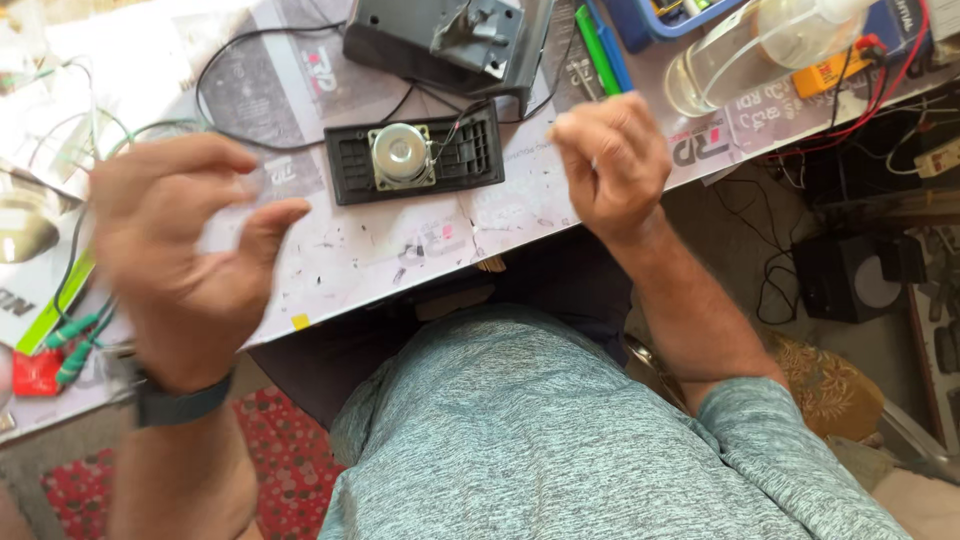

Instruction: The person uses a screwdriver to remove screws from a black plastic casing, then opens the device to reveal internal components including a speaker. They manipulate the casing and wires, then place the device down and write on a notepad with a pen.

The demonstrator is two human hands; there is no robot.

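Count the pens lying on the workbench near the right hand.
2: a green pen and a blue pen, side by side above the right hand; others may be hidden.

Two bare hands show: the left hand (190, 265) at the left of the frame, the right hand (610, 160) right of centre. One black speaker panel (415, 155) with a single round metal driver (400, 152) lies at the upper middle of the counter (350, 250). One grey housing (445, 40) sits at the top, one clear plastic bottle (760, 45) at the upper right. Beside the housing lie two pens, one green pen (597, 50) and one blue pen (615, 55). One dark wristband (180, 403) is at the lower left.
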